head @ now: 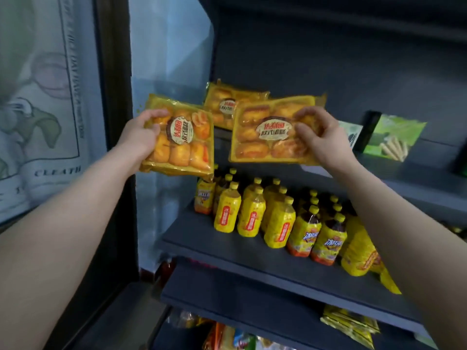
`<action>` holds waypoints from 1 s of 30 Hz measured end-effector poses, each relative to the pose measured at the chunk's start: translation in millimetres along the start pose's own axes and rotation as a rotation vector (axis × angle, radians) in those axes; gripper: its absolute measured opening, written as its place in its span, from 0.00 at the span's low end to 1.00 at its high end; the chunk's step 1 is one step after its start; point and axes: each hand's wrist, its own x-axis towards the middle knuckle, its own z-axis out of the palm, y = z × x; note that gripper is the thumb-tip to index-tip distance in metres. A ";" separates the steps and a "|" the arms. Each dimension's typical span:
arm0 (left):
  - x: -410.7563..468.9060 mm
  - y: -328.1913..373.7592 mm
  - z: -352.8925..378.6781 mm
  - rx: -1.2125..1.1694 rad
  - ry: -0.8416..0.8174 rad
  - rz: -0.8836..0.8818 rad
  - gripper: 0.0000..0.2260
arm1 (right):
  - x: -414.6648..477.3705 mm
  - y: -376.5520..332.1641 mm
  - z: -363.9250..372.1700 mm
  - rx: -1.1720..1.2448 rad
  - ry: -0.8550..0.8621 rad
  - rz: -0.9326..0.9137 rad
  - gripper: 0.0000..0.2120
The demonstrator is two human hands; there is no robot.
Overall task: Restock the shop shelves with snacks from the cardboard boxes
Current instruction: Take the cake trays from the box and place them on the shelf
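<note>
Both hands are raised in front of a dark shelf unit, each gripping a yellow pack of small cakes. The left hand (140, 133) clamps the left edge of the left pack (180, 142), which hangs tilted in the air, left of the shelves. The right hand (319, 133) pinches the right part of the right pack (267, 136), held upright at the front of the upper shelf (414, 170). A third pack (228, 104) leans on that shelf, just behind and between the two. Far right on the same shelf stands a green box (394, 136). On the shelf below (227, 246), yellow bottles (252, 215) stand in rows.
</note>
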 end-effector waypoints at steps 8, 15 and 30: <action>50.9 37.9 79.4 -0.092 0.021 0.019 0.16 | 83.7 65.2 -48.4 -0.066 0.170 0.210 0.25; 100.7 46.1 134.9 -0.170 0.060 0.024 0.16 | 158.6 133.1 -21.5 -0.078 -0.021 0.343 0.29; 143.2 15.1 165.4 -0.118 -0.028 0.028 0.18 | 218.4 198.6 57.8 -0.636 -0.279 0.291 0.47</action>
